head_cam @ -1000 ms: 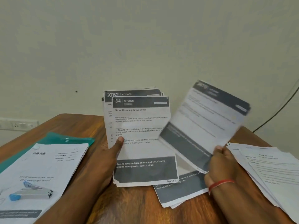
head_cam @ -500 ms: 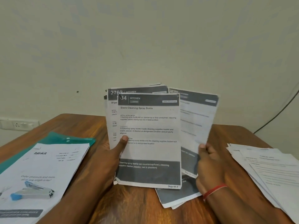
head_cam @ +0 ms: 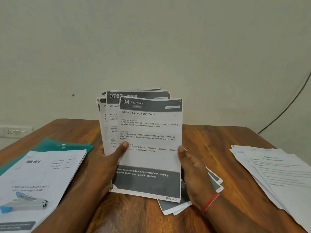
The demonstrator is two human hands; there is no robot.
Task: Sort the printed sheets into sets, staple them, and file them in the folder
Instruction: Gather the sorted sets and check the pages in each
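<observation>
**Sorting stage, head view.** The left hand (head_cam: 107, 167) grips the held sheets (head_cam: 149, 148) at their left edge, thumb pressed on the front page. The right hand (head_cam: 193, 172) closes on the right edge of the same bundle, thumb on the front and fingers hidden behind the paper. The hands are therefore apart, one at each side. The bundle stands nearly upright between them, fanned so that three page headers show. The front page is headed "Store Cleaning Spray Bottle".

Beneath the right hand, a few loose sheets (head_cam: 175, 206) lie flat on the table (head_cam: 210, 140). Well out beyond the right hand lies a spread right pile (head_cam: 277, 169) of printed pages. Beyond the left hand lies the left pile (head_cam: 42, 174), partly covering the green folder (head_cam: 67, 145). The stapler (head_cam: 25, 203) rests on that pile, apart from both hands.

**Progress, as I judge it from my station.** The paper is already divided into several groups, so sorting is under way but unfinished, since one bundle is in the hands. I can make out no staple in any set; the page corners are too small to read. With the stapler lying unused and the folder buried under paper, stapling and filing appear to remain. I cannot tell whether the folder holds anything.
</observation>
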